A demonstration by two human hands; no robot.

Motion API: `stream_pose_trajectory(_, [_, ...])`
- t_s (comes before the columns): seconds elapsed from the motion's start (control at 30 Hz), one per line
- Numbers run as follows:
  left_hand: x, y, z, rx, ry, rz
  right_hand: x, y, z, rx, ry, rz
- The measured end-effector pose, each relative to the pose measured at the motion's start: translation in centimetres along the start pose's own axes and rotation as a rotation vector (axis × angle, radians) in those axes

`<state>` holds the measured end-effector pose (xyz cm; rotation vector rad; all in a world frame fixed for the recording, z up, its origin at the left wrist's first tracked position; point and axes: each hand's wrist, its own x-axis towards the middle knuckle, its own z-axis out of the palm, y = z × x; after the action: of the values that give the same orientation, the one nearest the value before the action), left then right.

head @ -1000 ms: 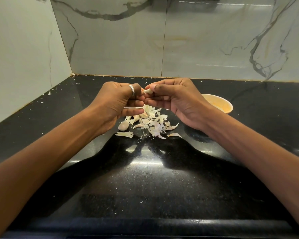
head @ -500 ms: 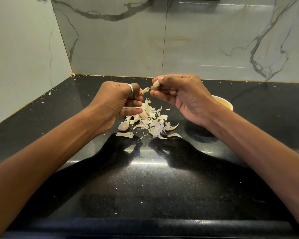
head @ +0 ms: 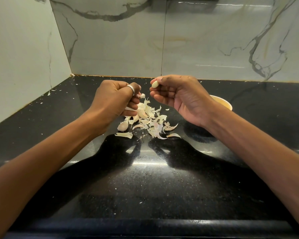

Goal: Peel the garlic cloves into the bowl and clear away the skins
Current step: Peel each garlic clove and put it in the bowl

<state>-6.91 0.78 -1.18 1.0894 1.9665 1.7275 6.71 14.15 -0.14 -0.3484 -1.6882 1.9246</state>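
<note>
My right hand [head: 181,99] pinches a peeled garlic clove [head: 154,84] between thumb and forefinger, held above the counter. My left hand [head: 113,99], with a ring on one finger, is curled and pinches a scrap of garlic skin [head: 142,95]. Under both hands lies a pile of garlic skins [head: 154,123] with unpeeled cloves [head: 122,126] at its left side. A pale bowl [head: 222,104] stands behind my right wrist, mostly hidden by it.
The black stone counter [head: 145,178] is speckled with small skin flakes, some along the left wall [head: 49,92]. Marble walls close off the back and left. The counter's front edge runs along the bottom.
My hands have pulled apart. The right hand has lifted the peeled clove up and to the right, and the left hand has kept the torn skin.
</note>
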Motion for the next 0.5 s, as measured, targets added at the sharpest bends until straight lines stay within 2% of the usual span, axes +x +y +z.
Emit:
stream_pose_trajectory(0.2, [0.14, -0.91, -0.14, 0.259, 0.056, 0.262, 0.04, -0.02, -0.14, -0.019, 0.011, 0.02])
stream_pose_trajectory(0.5, [0.17, -0.87, -0.23, 0.296, 0.053, 0.317, -0.02, -0.09, -0.03, -0.029, 0.006, 0.014])
